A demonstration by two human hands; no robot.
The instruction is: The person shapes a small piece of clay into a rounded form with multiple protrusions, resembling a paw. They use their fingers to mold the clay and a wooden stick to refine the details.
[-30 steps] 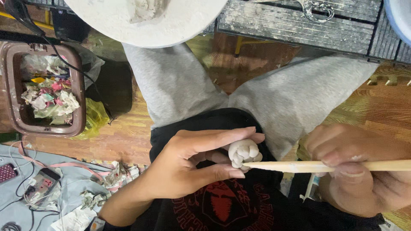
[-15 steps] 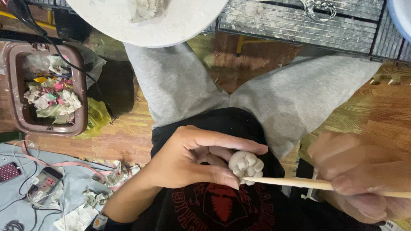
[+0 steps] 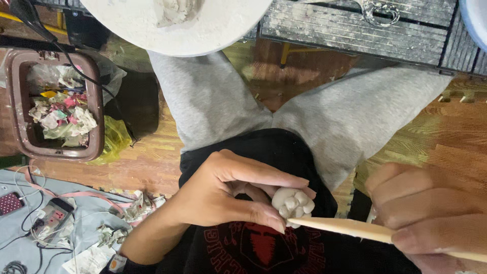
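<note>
A worn wooden floor (image 3: pixel 152 162) runs under the seated person, whose grey trousers (image 3: pixel 314 111) and black shirt (image 3: pixel 264 243) fill the middle of the view. Above the knees, the rim of a round white board (image 3: pixel 213 30) dusted with clay reaches in from the top edge, with a pale lump resting on it. At the left edge stands a brown bin (image 3: pixel 53 106) full of crumpled paper scraps, and in the lower left corner a grey cloth (image 3: pixel 30 233) carries wires and a small electronic device. The left hand (image 3: pixel 228 195) is curled around a small white clay piece (image 3: pixel 293 203) with bumpy, petal-like lobes, pinching it between thumb and fingertips over the lap. The right hand (image 3: pixel 436 218), close to the camera and blurred, grips a pale wooden modelling tool (image 3: pixel 355 231) whose pointed tip touches the underside of the clay piece.
</note>
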